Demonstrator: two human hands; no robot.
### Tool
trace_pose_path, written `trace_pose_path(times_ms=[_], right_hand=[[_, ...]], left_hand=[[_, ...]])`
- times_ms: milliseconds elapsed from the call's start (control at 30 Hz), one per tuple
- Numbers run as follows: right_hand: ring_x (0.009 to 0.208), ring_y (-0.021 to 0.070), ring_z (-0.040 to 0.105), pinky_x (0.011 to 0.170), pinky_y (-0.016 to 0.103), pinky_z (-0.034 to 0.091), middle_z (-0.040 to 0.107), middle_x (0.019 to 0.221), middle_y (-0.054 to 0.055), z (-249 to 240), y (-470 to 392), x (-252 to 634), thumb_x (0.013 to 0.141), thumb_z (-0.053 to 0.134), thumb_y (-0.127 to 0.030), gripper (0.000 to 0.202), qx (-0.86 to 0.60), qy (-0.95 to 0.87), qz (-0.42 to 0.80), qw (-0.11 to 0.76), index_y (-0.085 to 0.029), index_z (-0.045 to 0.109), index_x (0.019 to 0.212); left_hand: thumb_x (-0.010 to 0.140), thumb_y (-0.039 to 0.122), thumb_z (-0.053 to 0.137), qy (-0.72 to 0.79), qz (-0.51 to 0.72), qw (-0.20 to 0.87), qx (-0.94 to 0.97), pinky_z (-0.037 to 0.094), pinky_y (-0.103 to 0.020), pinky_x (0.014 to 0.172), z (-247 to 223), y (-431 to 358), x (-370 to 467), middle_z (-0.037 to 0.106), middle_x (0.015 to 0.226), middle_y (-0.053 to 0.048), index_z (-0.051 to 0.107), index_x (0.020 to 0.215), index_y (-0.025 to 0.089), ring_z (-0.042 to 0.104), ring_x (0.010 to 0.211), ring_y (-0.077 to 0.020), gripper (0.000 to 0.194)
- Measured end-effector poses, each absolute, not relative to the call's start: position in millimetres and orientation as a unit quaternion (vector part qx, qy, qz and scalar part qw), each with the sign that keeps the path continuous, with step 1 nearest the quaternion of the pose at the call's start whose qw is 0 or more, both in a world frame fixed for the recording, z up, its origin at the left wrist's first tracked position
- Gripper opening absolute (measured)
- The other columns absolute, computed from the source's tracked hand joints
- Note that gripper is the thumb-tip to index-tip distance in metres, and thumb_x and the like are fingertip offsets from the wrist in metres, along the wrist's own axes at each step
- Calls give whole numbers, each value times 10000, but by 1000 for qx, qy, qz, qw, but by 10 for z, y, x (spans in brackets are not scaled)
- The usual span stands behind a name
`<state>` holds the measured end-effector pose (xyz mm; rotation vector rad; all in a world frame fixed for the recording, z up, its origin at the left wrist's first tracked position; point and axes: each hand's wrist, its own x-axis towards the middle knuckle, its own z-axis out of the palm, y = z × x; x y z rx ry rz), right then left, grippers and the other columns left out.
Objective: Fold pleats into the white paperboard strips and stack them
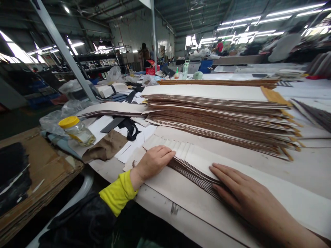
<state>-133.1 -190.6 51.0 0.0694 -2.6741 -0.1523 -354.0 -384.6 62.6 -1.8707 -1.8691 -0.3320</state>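
Observation:
A stack of long strips (258, 175), white on top with dark brown layers along the edge, lies slantwise in front of me; several narrow white folds or pieces cross its far left end. My left hand (153, 162), in a yellow cuff, is closed over the near left end of this stack, with its thumb hidden. Farther right, my right hand (240, 193) rests on the stack, its fingers stretched out over the white top and one digit lower along the layered edge.
Behind lies a taller pile of brown-and-white strips (212, 117) with orange ends. To the left are a yellow-lidded jar (77, 131), a brown scrap (105, 146), black straps (129, 127) and a cardboard-topped surface (51, 165). A metal post (64, 51) slants up at the left.

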Motion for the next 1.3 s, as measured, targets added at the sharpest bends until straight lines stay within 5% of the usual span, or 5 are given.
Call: trace_pose_path(times_ms=[433, 567, 833, 1067, 1300], right_hand=[[912, 235, 595, 705, 354, 530, 613, 1068, 144, 595, -2018, -1459, 881, 376, -376, 418, 25, -967, -126, 221, -87, 516, 1149], [851, 237, 603, 664, 350, 523, 627, 1010, 152, 561, -2082, -1519, 869, 379, -259, 353, -6, -961, -158, 228, -73, 526, 1130], [1087, 200, 522, 798, 323, 507, 498, 1270, 112, 496, -1856, -1267, 785, 317, -53, 542, 79, -969, -146, 181, -119, 348, 1322], [1053, 194, 555, 741, 302, 540, 527, 1231, 134, 552, -1868, -1210, 763, 282, -32, 644, 105, -958, -179, 197, -91, 175, 1395], [1104, 212, 516, 766, 311, 536, 421, 1332, 101, 431, -1814, -1030, 756, 292, -57, 643, 88, -961, -192, 175, -122, 215, 1391]], left_hand=[[873, 209, 423, -715, -224, 210, -628, 496, -294, 729, 575, -3786, -3483, 625, 877, -55, 556, 1007, 157, 563, 830, -152, 195], [874, 225, 428, -715, -240, 216, -620, 483, -296, 721, 594, -3761, -3497, 628, 870, -55, 567, 984, 160, 555, 811, -154, 189], [863, 127, 402, -717, -160, 178, -655, 472, -321, 809, 524, -4012, -3544, 610, 972, -75, 535, 1082, 140, 528, 901, -178, 257], [873, 111, 358, -714, -155, 152, -666, 473, -322, 866, 507, -4041, -3542, 593, 1020, -77, 514, 1116, 137, 507, 958, -173, 290], [881, 116, 328, -686, -125, 158, -699, 478, -326, 880, 484, -4053, -3550, 579, 1111, -70, 488, 1165, 153, 503, 1003, -180, 328]])
